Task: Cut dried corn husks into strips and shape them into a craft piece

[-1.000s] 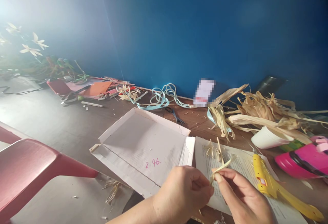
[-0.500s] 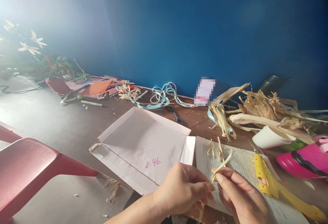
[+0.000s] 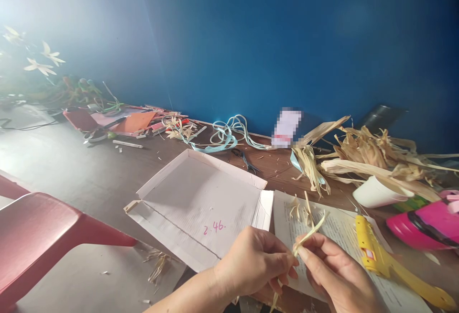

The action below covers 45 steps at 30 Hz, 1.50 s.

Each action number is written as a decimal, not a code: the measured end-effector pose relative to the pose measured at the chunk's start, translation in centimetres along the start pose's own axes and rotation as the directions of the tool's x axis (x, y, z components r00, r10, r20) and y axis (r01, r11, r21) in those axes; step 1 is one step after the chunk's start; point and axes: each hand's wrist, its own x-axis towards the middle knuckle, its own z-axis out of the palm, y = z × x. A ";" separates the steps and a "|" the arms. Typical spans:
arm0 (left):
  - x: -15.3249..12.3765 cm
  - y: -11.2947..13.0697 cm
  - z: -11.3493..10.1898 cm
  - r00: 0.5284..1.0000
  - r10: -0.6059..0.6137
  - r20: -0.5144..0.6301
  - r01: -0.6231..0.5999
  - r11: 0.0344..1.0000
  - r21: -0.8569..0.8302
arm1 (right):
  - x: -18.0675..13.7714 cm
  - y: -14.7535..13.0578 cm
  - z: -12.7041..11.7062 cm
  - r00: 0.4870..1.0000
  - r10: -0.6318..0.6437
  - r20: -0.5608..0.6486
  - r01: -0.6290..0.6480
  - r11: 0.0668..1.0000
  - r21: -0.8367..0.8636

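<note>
Behind everything stands a blue wall (image 3: pixel 251 40), washed with light at its left; before it runs a brown table (image 3: pixel 150 165), with a red plastic seat (image 3: pixel 39 236) at the near left and an open white box (image 3: pixel 215 198) lying flat; my left hand (image 3: pixel 260 267) pinches the lower part of a pale strip (image 3: pixel 314 230), its tail partly hidden by my fingers; the strip lies right between both hands, neither clearly nearer, its long axis slanting up rightward and away from me, over a printed sheet (image 3: pixel 337 217); my right hand (image 3: pixel 337 270) grips it higher, between thumb and forefinger; further right rest a yellow glue gun (image 3: pixel 380 255), a tilted white cup (image 3: pixel 376 192), dry husks (image 3: pixel 373 155) and a pink bottle (image 3: pixel 419 224).
</note>
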 end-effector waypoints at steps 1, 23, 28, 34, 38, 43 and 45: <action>0.0 0.0 -0.1 1.000 -0.001 0.001 0.001 1.000 0.015 | -0.1 -0.2 0.2 1.000 -0.017 -0.017 0.017 1.000 0.009; 0.4 -0.7 0.4 0.997 0.039 -0.064 -0.041 0.998 -0.039 | 0.5 0.6 -1.0 0.998 -0.067 -0.005 0.066 0.990 -0.124; 0.7 -1.3 0.9 0.991 0.068 -0.111 -0.082 0.989 -0.125 | 0.4 0.4 -0.9 0.996 -0.078 -0.039 0.074 0.992 -0.098; 1.0 -1.7 0.9 0.988 0.079 -0.133 -0.101 0.980 -0.169 | 0.3 0.1 -0.2 0.998 -0.041 -0.056 0.038 0.998 -0.050; 0.7 -1.3 0.9 0.988 0.073 -0.139 -0.092 0.986 -0.136 | 0.3 0.0 0.0 0.999 -0.023 -0.049 0.023 1.000 -0.007; 0.4 -1.5 1.1 0.968 0.134 -0.213 -0.143 0.989 -0.028 | 0.4 0.1 -0.1 0.996 -0.070 -0.048 0.069 0.998 -0.014; 0.5 -1.8 1.1 0.956 0.170 -0.238 -0.172 0.985 0.012 | 0.5 0.2 -0.1 0.996 -0.078 -0.046 0.078 0.997 -0.020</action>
